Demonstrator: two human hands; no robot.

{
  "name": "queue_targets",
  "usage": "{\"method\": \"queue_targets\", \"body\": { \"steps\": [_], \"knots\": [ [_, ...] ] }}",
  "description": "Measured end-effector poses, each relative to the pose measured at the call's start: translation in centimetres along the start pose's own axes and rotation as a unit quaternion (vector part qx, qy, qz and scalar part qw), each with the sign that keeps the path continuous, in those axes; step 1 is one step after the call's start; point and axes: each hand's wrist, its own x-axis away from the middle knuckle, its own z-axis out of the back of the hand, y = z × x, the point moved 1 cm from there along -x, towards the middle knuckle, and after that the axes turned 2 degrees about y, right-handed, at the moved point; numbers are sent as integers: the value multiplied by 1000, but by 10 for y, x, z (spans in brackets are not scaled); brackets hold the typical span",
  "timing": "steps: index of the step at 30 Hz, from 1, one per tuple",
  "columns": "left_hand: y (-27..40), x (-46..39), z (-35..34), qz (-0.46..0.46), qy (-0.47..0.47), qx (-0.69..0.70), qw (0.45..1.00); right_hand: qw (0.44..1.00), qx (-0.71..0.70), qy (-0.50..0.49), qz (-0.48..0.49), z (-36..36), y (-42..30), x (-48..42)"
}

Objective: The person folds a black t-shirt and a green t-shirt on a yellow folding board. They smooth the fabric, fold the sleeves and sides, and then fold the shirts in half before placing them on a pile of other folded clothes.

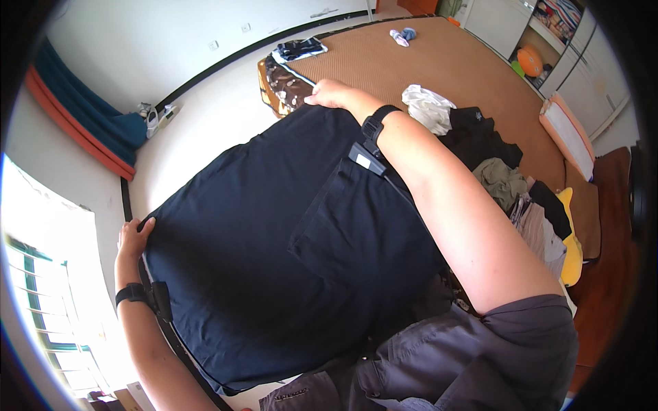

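A black cloth garment [231, 246] is stretched out in front of me, with a stitched patch pocket [344, 221] on the side facing up. My left hand [136, 237] grips its left edge, thumb on top of the cloth. At the far corner, my right hand [331, 94] pinches the edge between thumb and fingers. Both wrists carry black straps; a small black device [367, 159] with a white label and a cable hangs by the right one. The garment's near part falls over my lap, and its underside is hidden.
A bed with a brown woven mat [462, 56] lies to the right. On it are a white cloth [426, 108], a black garment [475, 136], an olive cloth [498, 177], a yellow plush item [570, 257] and socks [403, 36]. Folded dark clothing [300, 49] rests at its corner. Curtains [92, 113] hang left.
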Motion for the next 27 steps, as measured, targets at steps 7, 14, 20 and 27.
{"method": "queue_targets", "body": {
  "steps": [7,14,20,27],
  "knots": [
    [-31,3,15,-58,-1,33,998,987,-119,64,91,35,-8,12],
    [-78,61,26,-169,222,120,953,935,-342,-37,79,94,-16,107],
    [-87,134,-1,-149,264,183,935,937,-332,-14,105,83,8,200],
    [-84,163,-53,-172,205,206,941,966,-230,18,119,30,33,258]
  ]
}}
